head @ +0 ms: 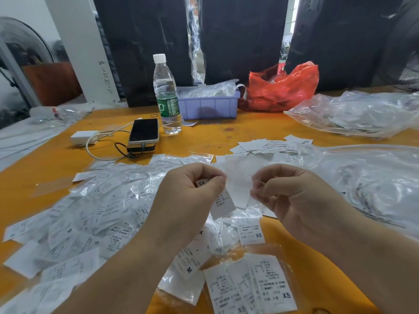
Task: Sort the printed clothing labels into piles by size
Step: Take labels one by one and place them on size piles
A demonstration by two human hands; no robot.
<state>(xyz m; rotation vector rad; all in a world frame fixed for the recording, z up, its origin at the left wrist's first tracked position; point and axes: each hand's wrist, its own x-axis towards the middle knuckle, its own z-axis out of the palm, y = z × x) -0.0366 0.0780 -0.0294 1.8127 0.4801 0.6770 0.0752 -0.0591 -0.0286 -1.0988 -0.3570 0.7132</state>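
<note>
**Head view: XS label held above its pile**

Pinched in my left hand point(188, 196), the white printed XS label point(221, 200) hangs long-axis down. My right hand point(292, 196) pinches thin clear film (hard to tell). The XS pile point(269, 284) lies nearer me, lower right on the orange counter point(226, 132).

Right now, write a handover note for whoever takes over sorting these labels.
Left hand: pinching one label marked XS, held above the table.
Right hand: fingers pinched shut on a thin white piece; what it is I cannot tell.
Done: a small XS stack lies near the front edge.
Left: the big loose heap on the left, mixed XS, S and M, unsorted. More labels lie behind the hands.
</note>
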